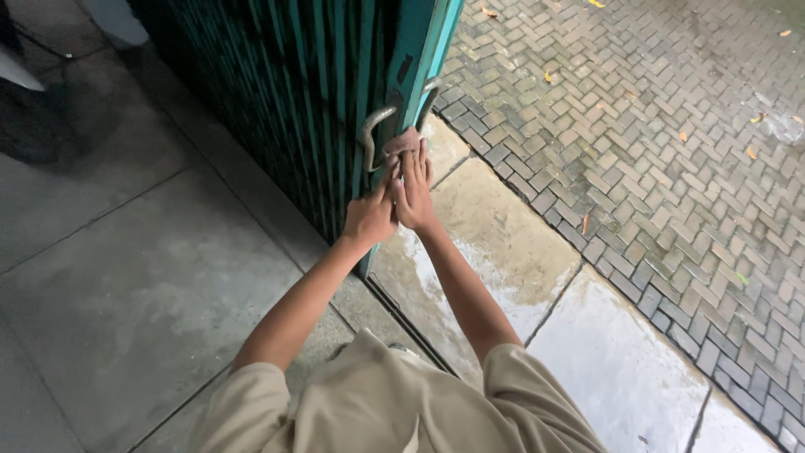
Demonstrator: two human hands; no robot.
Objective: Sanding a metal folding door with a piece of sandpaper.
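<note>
Pressing a pinkish cloth point(401, 143) flat-fingered against the teal gate's metal handle point(375, 130), the right hand point(413, 191) worked while the left hand point(370, 218) lay curled beside it, its grip unclear, wiping evidently underway.

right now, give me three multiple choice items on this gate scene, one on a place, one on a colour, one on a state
1. Where is the cloth?
A. on the brick paving
B. pressed against the gate's edge by the metal handle
C. over the person's shoulder

2. What colour is the gate?
A. teal green
B. red
C. white

3. How is the concrete slab beside the gate?
A. dry and dusty
B. wet and shiny in patches
C. covered with a mat

Answers:
1. B: the right hand holds the cloth flat just below the curved handle, with the left hand beside it.
2. A: the bars and frame are teal green.
3. B: pale glossy patches show on the slab.
</note>
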